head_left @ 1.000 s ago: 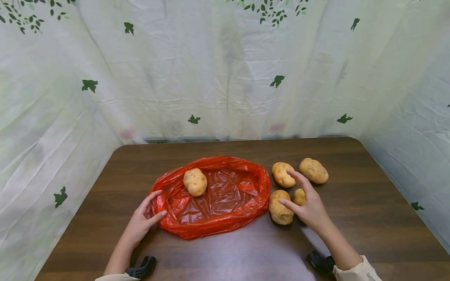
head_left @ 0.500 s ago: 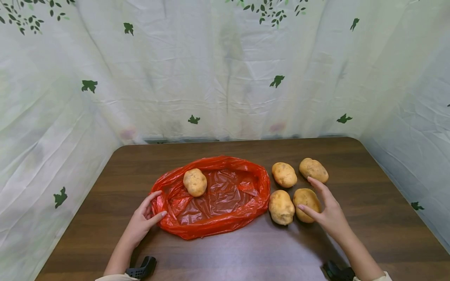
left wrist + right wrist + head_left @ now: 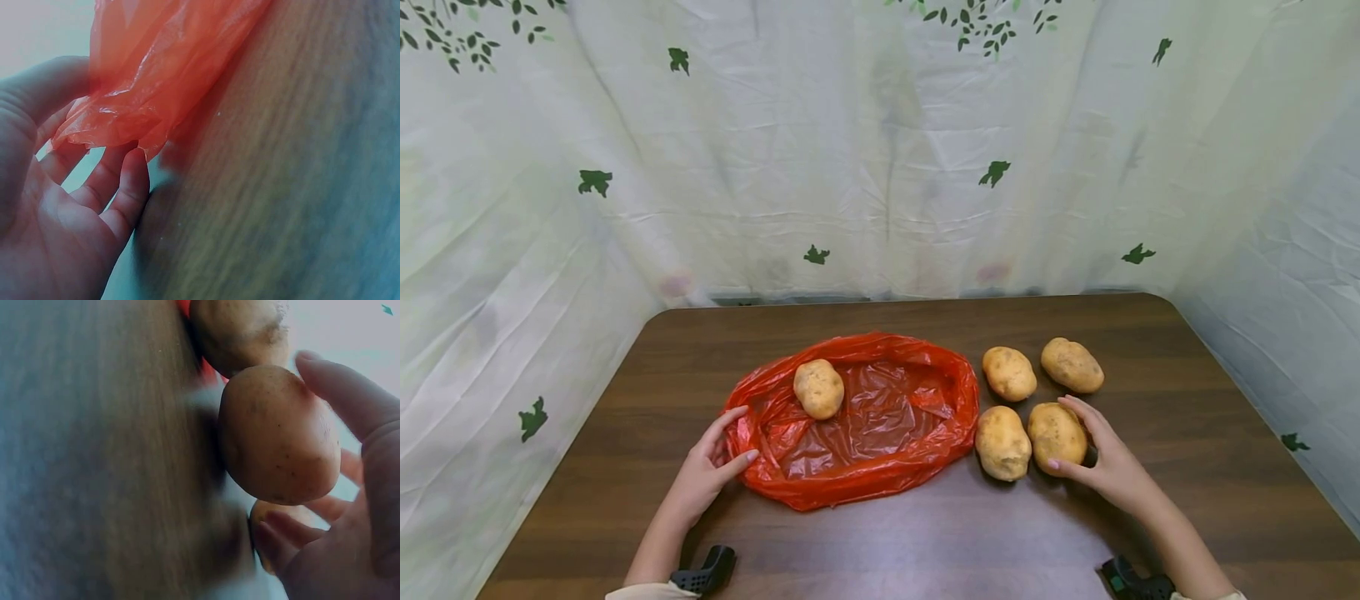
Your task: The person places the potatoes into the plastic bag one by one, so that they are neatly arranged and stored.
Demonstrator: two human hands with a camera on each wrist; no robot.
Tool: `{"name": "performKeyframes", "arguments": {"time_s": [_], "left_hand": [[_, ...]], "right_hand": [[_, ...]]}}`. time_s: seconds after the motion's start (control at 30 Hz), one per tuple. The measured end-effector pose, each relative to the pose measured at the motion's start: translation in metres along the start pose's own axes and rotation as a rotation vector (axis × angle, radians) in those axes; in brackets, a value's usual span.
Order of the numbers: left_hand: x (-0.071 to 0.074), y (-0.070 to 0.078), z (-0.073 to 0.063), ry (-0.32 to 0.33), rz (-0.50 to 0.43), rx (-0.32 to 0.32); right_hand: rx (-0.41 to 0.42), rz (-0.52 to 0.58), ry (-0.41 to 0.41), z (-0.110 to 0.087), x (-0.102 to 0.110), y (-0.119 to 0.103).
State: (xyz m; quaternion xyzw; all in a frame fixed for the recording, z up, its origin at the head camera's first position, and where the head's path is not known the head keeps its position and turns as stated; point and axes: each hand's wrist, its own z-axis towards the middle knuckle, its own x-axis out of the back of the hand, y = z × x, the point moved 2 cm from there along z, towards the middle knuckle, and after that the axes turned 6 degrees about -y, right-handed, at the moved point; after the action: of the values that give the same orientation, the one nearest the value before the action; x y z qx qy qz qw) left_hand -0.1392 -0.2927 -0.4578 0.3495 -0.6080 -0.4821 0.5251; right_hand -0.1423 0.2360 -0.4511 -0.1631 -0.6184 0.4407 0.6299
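My left hand (image 3: pixel 706 467) holds the left end of a red plastic bag (image 3: pixel 857 482), thumb and fingers at its crumpled edge. In the left wrist view, the bag's thin film (image 3: pixel 156 81) lies between thumb and curled fingers. The bag lies spread wide, with one potato (image 3: pixel 818 389) inside at its left. My right hand (image 3: pixel 1108 462) grips another potato (image 3: pixel 1057 438) from its right side, thumb at the front and fingers at the back. Up close in the right wrist view, that potato (image 3: pixel 278 437) sits between thumb and fingers, beside its neighbours.
Three more potatoes lie right of the bag: a knobbly one (image 3: pixel 1002 443) against its edge, one behind it (image 3: pixel 1009 373), and one at the far right (image 3: pixel 1072 365). All rest on a brown wooden table (image 3: pixel 880 558). A pale leaf-print curtain (image 3: pixel 880 167) surrounds the table.
My right hand has moved right, away from the knobbly potato by the bag, and its thumb and fingers have closed round the potato beside it. My left hand stays at the bag.
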Motion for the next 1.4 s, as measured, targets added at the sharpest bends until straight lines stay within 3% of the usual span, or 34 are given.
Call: {"name": "performKeyframes", "arguments": {"time_s": [0.23, 0.47, 0.77, 1.03, 1.23, 1.4], "left_hand": [[0.000, 0.000, 0.000, -0.001, -0.003, -0.006], [-0.002, 0.000, 0.001, -0.007, -0.002, -0.009], [-0.002, 0.002, 0.000, -0.013, -0.001, 0.002], [-0.001, -0.001, 0.000, -0.023, -0.012, -0.034], [0.000, -0.001, 0.000, -0.023, -0.011, -0.034], [0.000, 0.000, 0.000, -0.019, -0.010, -0.045]], "right_hand": [[-0.081, 0.051, -0.019, 0.000, 0.000, 0.007], [-0.091, 0.048, 0.004, -0.003, 0.000, 0.010], [-0.041, 0.121, 0.088, -0.004, 0.002, 0.004], [0.003, 0.222, 0.171, -0.002, 0.004, -0.012], [0.045, 0.269, 0.186, 0.003, 0.004, -0.023], [0.132, 0.273, 0.162, 0.009, 0.003, -0.034]]}}
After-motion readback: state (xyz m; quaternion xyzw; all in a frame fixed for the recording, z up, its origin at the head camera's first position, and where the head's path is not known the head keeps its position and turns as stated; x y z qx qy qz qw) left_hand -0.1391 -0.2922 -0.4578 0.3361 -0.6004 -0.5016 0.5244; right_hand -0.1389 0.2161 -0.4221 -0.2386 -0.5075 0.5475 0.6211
